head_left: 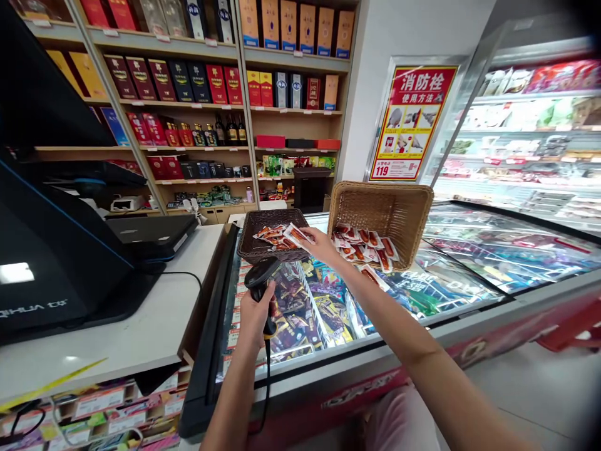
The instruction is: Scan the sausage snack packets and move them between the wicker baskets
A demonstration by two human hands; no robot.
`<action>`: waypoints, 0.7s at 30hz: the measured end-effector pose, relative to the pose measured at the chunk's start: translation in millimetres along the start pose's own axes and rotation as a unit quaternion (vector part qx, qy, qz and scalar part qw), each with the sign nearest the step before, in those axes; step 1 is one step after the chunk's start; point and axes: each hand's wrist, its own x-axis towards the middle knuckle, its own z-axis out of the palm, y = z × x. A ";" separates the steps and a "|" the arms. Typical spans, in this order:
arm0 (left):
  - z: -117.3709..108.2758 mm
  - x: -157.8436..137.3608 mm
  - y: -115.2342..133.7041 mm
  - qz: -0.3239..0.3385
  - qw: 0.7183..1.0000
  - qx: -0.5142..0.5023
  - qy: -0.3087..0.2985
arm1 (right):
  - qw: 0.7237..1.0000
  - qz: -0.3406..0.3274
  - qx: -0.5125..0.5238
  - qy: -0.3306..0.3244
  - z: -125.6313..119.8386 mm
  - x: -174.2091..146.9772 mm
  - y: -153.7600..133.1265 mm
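My left hand (pixel 256 316) is wrapped round the handle of a black barcode scanner (pixel 261 273), its cable hanging down over the freezer edge. Out ahead, my right hand (pixel 322 246) grips a packaged sausage (pixel 297 235) above the dark brown basket (pixel 244 245), where several more packaged sausages (pixel 272 235) lie. Just to the right, a tan wicker basket (pixel 417 219) is tipped on its side, its opening facing me. Packaged sausages (pixel 361 244) are heaped in its lower part, and one wrapped sausage (pixel 374 277) lies outside on the freezer glass.
Both baskets rest on a glass-topped chest freezer (pixel 328 356) holding colourful packs. At left, a white counter (pixel 107 338) carries a dark checkout terminal (pixel 61 250). Shelves (pixel 188 109) of boxed bottles stand behind. A lit display fridge (pixel 530 125) is at far right.
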 end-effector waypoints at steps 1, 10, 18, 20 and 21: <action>5.1 -5.0 0.2 0.002 1.000 0.005 -0.016 | 1.000 0.004 -0.006 0.013 -10.0 -12.3 0.3; 49.1 -40.6 -8.1 0.060 0.983 0.141 -0.104 | 0.996 0.017 -0.024 0.087 -69.7 -91.2 10.1; 68.1 -55.9 -8.3 0.049 0.971 0.189 -0.139 | 0.992 0.035 -0.022 0.123 -89.7 -117.7 21.2; 71.5 -59.1 -6.0 0.041 0.969 0.195 -0.143 | 0.991 0.045 -0.020 0.127 -91.5 -120.0 23.8; 72.8 -60.1 -5.1 0.040 0.969 0.198 -0.142 | 0.990 0.049 -0.020 0.128 -92.3 -120.8 24.6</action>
